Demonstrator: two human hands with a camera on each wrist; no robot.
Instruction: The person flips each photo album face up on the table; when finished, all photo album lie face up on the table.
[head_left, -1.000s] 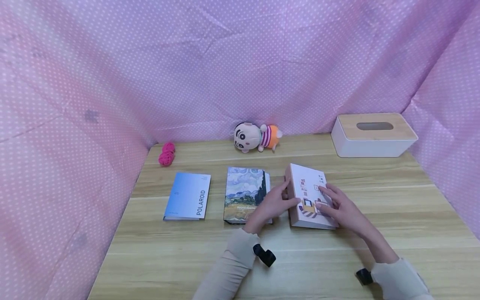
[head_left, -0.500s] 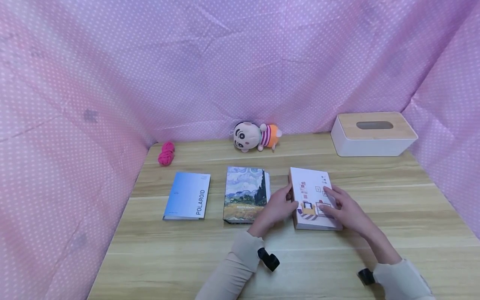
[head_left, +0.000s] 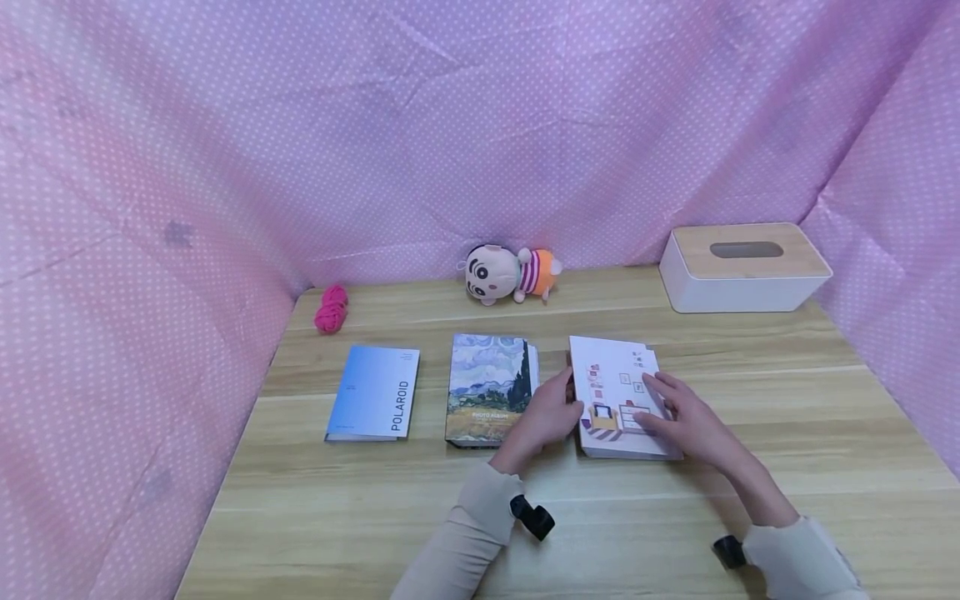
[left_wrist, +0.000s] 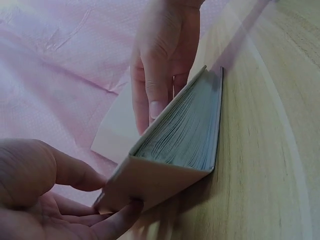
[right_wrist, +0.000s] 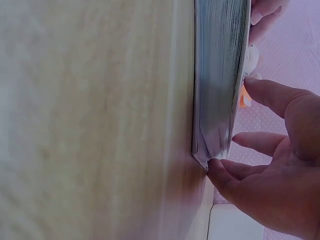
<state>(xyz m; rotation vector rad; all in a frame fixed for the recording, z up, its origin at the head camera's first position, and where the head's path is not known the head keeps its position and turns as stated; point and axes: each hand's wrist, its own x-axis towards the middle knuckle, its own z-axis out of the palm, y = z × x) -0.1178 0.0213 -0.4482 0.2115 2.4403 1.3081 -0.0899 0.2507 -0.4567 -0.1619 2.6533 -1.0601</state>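
A thick white album (head_left: 611, 362) with a printed room scene lies on the table between both hands. My left hand (head_left: 550, 411) holds its spine side, thumb at the cover's edge and fingers against the spine (left_wrist: 155, 181). At the opposite side, my right hand (head_left: 688, 418) grips the album, with thumb and fingertips on the cover and another finger at the open edge of the pages (right_wrist: 217, 90). The front cover sits slightly left of the part beneath. Left of it lies a photo album (head_left: 487, 387) with a painted landscape, partly hidden by my left hand.
A blue Polaroid album (head_left: 373, 392) lies farther left on the wooden table (head_left: 315, 517). Behind stand a pink yarn bundle (head_left: 331, 310), a plush doll (head_left: 510, 275) lying on its side, and a white tissue box (head_left: 746, 275). Pink dotted cloth (head_left: 450, 125) hangs around.
The album first leaned with its spine showing, then lay flatter and shifted right. Its front cover has now slid left, with my left hand moving slightly left alongside.
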